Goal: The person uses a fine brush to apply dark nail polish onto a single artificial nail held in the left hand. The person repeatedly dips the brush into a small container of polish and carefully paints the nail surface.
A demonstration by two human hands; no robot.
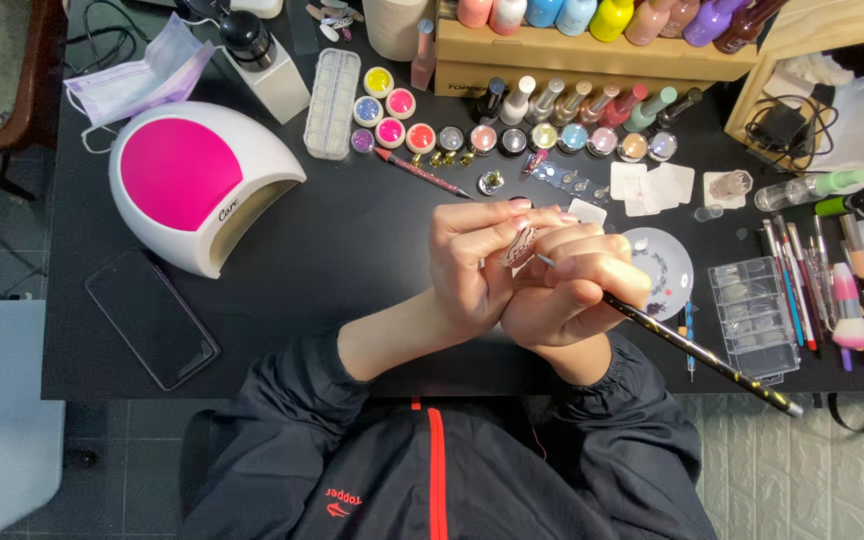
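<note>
A small fake nail sits in the middle of the frame, pinched in the fingertips of the left hand. It looks smooth and shiny, with a pale pattern on it. The right hand is curled shut around a thin brush. The brush has a long black stick with tiny gold dots and a silver end, and its tip touches the nail. Both hands press close together above the black, flat desk.

Just right of the hands is a round white dish with small dabs of paint. Further right is a clear plastic box of nail tips, then a row of brushes, one with fluffy pink hair.

Above the hands stand little round jars with glittery lids, and behind them tall polish bottles beside a wooden rack.

At the upper left is a big rounded white lamp with a bright pink top. A flat black phone lies below it. A soft purple mask lies in the top left corner.
</note>
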